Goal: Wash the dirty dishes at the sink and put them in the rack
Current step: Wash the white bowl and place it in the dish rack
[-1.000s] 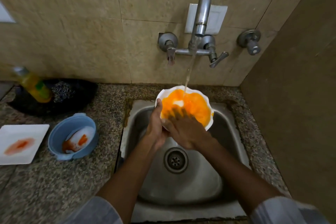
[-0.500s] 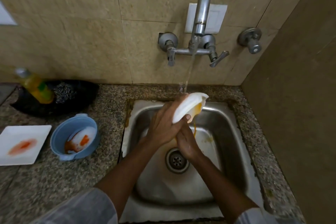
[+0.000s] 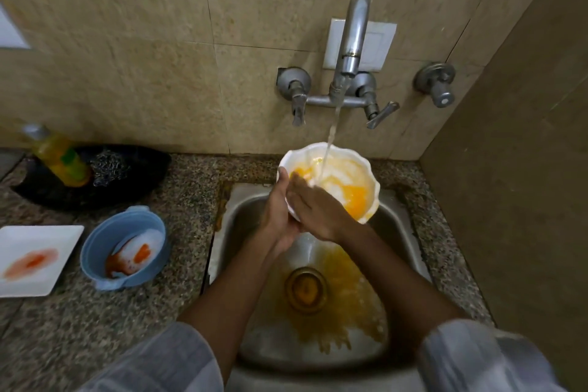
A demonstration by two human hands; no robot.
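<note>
A white scalloped bowl [image 3: 346, 183] smeared with orange residue is held upright over the steel sink [image 3: 241, 210], under the running stream from the tap [image 3: 353, 41]. My left hand [image 3: 280, 213] grips the bowl's left rim, thumb on the edge. My right hand [image 3: 318, 210] lies over the near rim with its fingers reaching inside the bowl. Orange water spreads across the sink floor around the drain [image 3: 306, 289].
On the granite counter at the left stand a blue bowl [image 3: 95, 251] holding a stained white dish, a white square plate [image 3: 35, 259] with a red smear, and a black tray [image 3: 133, 175] with a yellow soap bottle [image 3: 60, 156] and a steel scrubber [image 3: 109, 167]. A wall closes the right side.
The bowl was tipped on its side, pouring orange water into the sink; now it faces up again under the stream, with less orange inside. Orange water now covers the sink floor.
</note>
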